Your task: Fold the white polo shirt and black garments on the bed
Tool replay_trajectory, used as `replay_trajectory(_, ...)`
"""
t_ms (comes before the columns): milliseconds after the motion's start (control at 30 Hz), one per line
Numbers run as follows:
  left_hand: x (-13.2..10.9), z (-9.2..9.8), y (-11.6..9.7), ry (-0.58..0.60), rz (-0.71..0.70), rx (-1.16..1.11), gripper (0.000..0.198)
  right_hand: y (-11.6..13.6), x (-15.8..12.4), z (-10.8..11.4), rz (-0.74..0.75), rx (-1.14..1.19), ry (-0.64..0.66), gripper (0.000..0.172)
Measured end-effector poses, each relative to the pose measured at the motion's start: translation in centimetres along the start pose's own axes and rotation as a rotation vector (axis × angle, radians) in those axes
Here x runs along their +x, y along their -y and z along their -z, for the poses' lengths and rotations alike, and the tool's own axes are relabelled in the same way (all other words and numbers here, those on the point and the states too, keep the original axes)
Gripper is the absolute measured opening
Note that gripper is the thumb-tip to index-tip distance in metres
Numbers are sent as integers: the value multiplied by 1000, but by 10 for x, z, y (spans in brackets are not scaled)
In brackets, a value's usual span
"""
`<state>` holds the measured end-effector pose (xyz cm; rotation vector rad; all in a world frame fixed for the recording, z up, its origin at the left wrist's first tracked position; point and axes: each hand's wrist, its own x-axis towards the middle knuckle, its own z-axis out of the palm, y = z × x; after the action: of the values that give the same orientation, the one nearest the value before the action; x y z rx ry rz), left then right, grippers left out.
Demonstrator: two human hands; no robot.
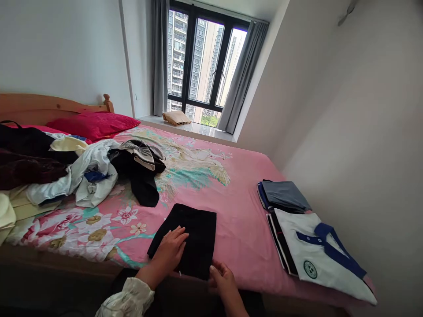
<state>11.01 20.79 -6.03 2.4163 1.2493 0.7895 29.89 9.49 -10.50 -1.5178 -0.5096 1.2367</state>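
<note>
Sleeve, white and gathered at the cuff [127, 299], enters at the near edge and leads to the left hand [170, 251]. That hand lies palm down on a folded black garment [198, 233], fingers extended, gripping nothing. Right hand [225, 281] is at the garment's near right corner, thumb and fingers curled against the edge; cannot tell whether cloth is pinched between them. Garment lies flat at the near edge of the bed, roughly mid-scene, on a pink floral sheet [238, 220].

Near right: white polo shirt [317, 259], blue collar and round green badge, lying on top of other folded pieces. Just beyond, touching or nearly so, a second stack topped by a grey folded garment [286, 196].

Left side: loose heap of unfolded clothes, well apart from the stacks. White garment [95, 167] crumpled in the middle, dark maroon piece [29, 167] farther left, striped cloth [143, 155] over black fabric on the heap's right.

Farther left, red pillow [95, 125] before a wooden headboard [49, 103]. Far centre, tan folded bundle [176, 117] on the windowsill [205, 128]; grey curtains [244, 75] flank the window [193, 57], tall buildings outside.
</note>
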Motion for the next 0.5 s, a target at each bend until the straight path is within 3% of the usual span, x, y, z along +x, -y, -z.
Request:
replay_trajectory(167,-8,-14,31,99,31,180,39,10,-10,-24,-41,-15,20,44)
replay_trajectory(333,-13,-22,30,106,79,147,40,44,-22,-35,33,213,147,34)
replay_trajectory(433,-9,-29,9,89,222,-173,41,89,-37,-40,168,386,353,36)
replay_trajectory(500,-7,-39,-14,67,357,-621,44,121,-47,-47,230,403,427,36)
